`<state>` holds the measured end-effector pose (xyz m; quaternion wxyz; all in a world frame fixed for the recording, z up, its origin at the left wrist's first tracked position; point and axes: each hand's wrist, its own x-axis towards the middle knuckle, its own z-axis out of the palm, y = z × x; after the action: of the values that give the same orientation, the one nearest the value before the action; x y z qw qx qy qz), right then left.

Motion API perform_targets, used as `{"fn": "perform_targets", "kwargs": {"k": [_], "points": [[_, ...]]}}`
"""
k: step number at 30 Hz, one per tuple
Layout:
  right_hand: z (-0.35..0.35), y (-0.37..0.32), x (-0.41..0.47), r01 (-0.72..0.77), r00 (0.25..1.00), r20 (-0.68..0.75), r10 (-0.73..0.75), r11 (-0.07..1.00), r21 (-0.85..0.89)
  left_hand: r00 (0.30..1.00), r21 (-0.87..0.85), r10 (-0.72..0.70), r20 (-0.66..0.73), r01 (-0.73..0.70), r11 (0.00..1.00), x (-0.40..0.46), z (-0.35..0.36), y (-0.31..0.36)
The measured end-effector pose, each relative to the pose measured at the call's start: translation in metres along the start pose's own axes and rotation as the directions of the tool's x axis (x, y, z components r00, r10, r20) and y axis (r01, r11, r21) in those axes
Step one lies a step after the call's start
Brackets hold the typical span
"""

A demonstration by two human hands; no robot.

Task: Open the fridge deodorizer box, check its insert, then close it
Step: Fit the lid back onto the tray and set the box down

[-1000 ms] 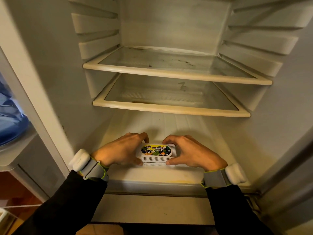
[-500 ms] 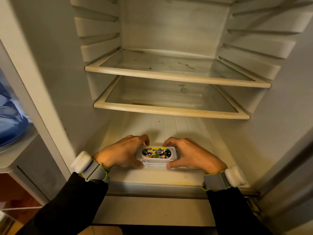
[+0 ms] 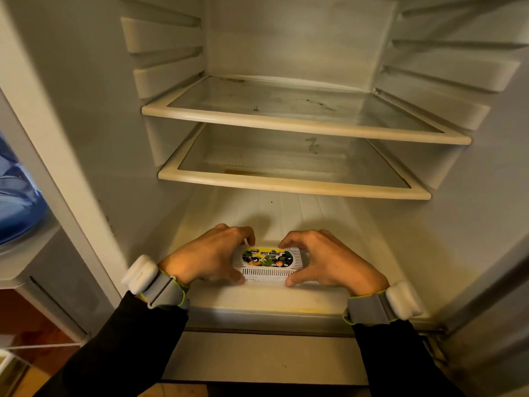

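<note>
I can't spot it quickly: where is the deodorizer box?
Head view, low centre: the deodorizer box sits on the fridge floor, between the left hand and right hand.

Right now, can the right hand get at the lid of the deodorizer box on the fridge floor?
Probably yes. The right hand already cups the right end of the deodorizer box, the left hand holds the other end, and nothing covers the labelled top.

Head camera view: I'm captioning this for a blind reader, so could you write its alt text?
Two hands, the left hand and right hand, grip the ends of a white slotted deodorizer box with a colourful label, lid closed, on the floor of an open fridge. Two bare glass shelves sit above.
</note>
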<state>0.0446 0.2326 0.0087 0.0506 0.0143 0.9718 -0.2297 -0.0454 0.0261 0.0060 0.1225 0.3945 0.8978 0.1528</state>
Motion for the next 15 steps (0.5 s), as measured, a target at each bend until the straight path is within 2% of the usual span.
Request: {"fn": "perform_targets", "kwargs": {"k": [9, 15], "points": [[0.0047, 0.002, 0.0053, -0.033, 0.999, -0.003, 0.033, 0.999, -0.005, 1.0, -0.035, -0.016, -0.003, 0.016, 0.999, 0.0002, 0.003, -0.0031], [0.0085, 0.0056, 0.0027, -0.033, 0.999, -0.019, 0.034, 0.998, 0.059, 1.0, -0.105, 0.006, -0.015, -0.008, 0.994, -0.002, 0.0042, -0.0081]]}}
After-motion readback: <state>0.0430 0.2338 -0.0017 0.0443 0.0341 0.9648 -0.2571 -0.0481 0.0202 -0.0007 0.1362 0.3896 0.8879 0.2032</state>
